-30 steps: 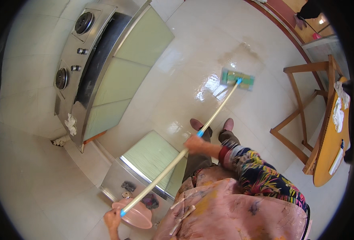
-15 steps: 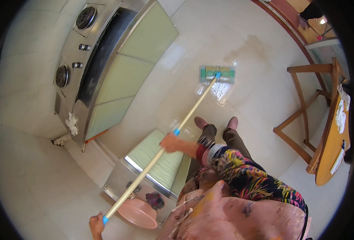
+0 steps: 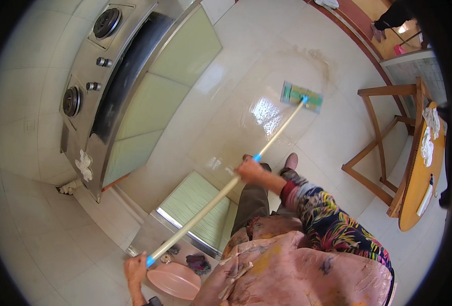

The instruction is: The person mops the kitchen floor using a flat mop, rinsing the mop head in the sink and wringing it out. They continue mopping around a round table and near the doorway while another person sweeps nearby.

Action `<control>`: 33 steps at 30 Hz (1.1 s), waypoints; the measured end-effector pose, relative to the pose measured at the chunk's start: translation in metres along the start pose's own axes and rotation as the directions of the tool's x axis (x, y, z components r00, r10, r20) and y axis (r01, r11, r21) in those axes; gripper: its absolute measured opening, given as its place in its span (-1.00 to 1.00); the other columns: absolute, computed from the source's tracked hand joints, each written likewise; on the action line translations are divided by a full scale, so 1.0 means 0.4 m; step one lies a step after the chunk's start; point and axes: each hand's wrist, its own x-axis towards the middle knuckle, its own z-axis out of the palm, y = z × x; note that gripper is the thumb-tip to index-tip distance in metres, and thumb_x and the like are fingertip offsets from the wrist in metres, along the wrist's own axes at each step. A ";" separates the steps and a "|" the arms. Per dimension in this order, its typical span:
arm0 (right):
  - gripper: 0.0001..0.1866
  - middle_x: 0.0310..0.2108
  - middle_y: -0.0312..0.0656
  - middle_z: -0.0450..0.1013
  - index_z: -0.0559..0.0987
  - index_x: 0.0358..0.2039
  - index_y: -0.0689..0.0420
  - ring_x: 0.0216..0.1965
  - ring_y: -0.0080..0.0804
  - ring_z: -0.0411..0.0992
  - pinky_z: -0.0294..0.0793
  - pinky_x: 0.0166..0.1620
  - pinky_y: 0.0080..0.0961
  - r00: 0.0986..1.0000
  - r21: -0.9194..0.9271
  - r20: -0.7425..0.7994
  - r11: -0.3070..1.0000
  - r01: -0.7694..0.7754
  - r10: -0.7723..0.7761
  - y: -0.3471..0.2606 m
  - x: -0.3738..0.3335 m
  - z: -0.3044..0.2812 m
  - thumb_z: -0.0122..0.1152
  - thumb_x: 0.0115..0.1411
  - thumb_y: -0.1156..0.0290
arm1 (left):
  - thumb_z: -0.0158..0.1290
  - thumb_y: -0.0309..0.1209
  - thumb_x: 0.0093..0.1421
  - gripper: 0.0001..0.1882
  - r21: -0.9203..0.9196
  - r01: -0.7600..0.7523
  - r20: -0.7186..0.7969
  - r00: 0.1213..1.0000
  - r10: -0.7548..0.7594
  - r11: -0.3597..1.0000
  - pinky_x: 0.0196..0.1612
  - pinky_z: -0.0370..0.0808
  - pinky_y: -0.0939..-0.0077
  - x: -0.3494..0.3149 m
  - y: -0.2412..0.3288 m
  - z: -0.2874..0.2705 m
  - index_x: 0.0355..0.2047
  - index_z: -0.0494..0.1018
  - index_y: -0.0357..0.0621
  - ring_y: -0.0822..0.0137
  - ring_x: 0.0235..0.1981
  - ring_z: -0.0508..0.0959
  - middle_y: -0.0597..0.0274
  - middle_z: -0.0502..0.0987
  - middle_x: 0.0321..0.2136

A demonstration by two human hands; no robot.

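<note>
1. Right hand (image 3: 249, 170): fingers clamped around the pole of the mop (image 3: 200, 214), just by a blue collar partway along it.
2. Left hand (image 3: 135, 269): fingers closed on the pole's near end, by a second blue collar, low at the left.
3. The pole slanted from near left to far right; the mop head (image 3: 293, 97), green and tan, lay on the floor (image 3: 333, 137), beyond the person's shoes.
4. Done, as judged by gloss: tiles left of and nearer than the mop head shone wet, so that stretch had probably been gone over at least once.
5. Left to do: a brownish patch (image 3: 322, 62) marked the tiles just beyond the mop head; it looked unfinished. Fainter tan film also tinged the wet middle. Mopping seemed partway along.
6. Near left: pink basin (image 3: 175, 283) beside the steel bench (image 3: 144, 237), a dark scrubber (image 3: 199, 263) on top. Basin contents, if any, could not be told.
7. Outer edges: stove unit (image 3: 85, 66) at far left, wooden table (image 3: 413, 204) tipped at right. Whether the floor by these had been mopped, could not tell.
</note>
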 end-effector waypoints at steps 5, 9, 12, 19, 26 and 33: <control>-0.83 -0.49 -0.18 0.57 0.58 -0.38 -0.01 -0.38 -0.22 0.57 0.43 -0.18 -0.24 0.988 0.317 0.026 0.938 0.138 -0.154 -0.313 -0.015 0.017 0.18 -0.03 0.30 | 0.08 -0.12 0.11 -0.64 0.155 0.198 -0.107 0.977 -0.183 0.968 -0.47 0.42 0.18 -0.080 -0.218 -0.165 -0.60 0.58 -0.15 -0.06 -0.62 0.49 0.00 0.49 -0.70; -0.83 -0.48 -0.17 0.57 0.57 -0.37 0.01 -0.36 -0.18 0.57 0.44 -0.20 -0.20 0.969 0.382 0.057 0.902 0.202 -0.242 -0.373 -0.016 0.034 0.18 -0.01 0.30 | 0.10 -0.12 0.09 -0.64 0.200 0.194 -0.156 0.974 -0.165 0.960 -0.47 0.43 0.18 -0.101 -0.245 -0.223 -0.63 0.57 -0.16 -0.07 -0.63 0.49 0.03 0.48 -0.72; -0.82 -0.45 -0.17 0.57 0.57 -0.36 0.02 -0.34 -0.16 0.57 0.46 -0.22 -0.19 0.977 0.333 0.089 0.930 0.155 -0.195 -0.306 -0.042 0.069 0.19 -0.01 0.28 | 0.09 -0.11 0.10 -0.61 0.193 0.170 -0.139 0.980 -0.145 0.966 -0.46 0.44 0.17 -0.076 -0.185 -0.173 -0.65 0.56 -0.17 -0.06 -0.62 0.49 0.02 0.49 -0.71; -0.75 -0.52 -0.15 0.52 0.58 -0.38 -0.03 -0.35 -0.13 0.55 0.49 -0.16 -0.19 0.991 0.135 0.083 0.984 -0.115 0.104 0.164 -0.205 0.092 0.23 -0.16 0.33 | -0.08 -0.04 0.24 -0.56 0.036 -0.045 0.024 0.999 0.044 0.998 -0.38 0.46 0.02 -0.030 0.164 0.159 -0.50 0.59 -0.09 -0.16 -0.50 0.54 -0.09 0.55 -0.54; -0.80 -0.50 -0.21 0.54 0.59 -0.43 -0.04 -0.34 -0.25 0.54 0.42 -0.12 -0.31 1.000 -0.107 -0.012 0.994 -0.008 0.007 0.411 -0.269 0.034 0.29 -0.18 0.35 | -0.14 -0.01 0.27 -0.53 -0.130 -0.004 0.105 0.994 0.018 0.992 -0.30 0.47 -0.05 -0.159 0.380 0.265 -0.44 0.60 -0.08 -0.20 -0.47 0.56 -0.12 0.56 -0.53; -0.85 -0.56 -0.23 0.52 0.54 -0.45 -0.08 -0.39 -0.22 0.56 0.47 -0.24 -0.25 0.962 -0.004 0.108 0.968 0.251 -0.249 0.111 -0.258 0.024 0.23 -0.12 0.31 | 0.00 -0.11 0.16 -0.63 -0.212 0.238 0.012 0.970 -0.241 0.948 -0.43 0.43 0.14 -0.363 0.131 0.254 -0.50 0.59 -0.13 -0.09 -0.53 0.54 -0.11 0.50 -0.60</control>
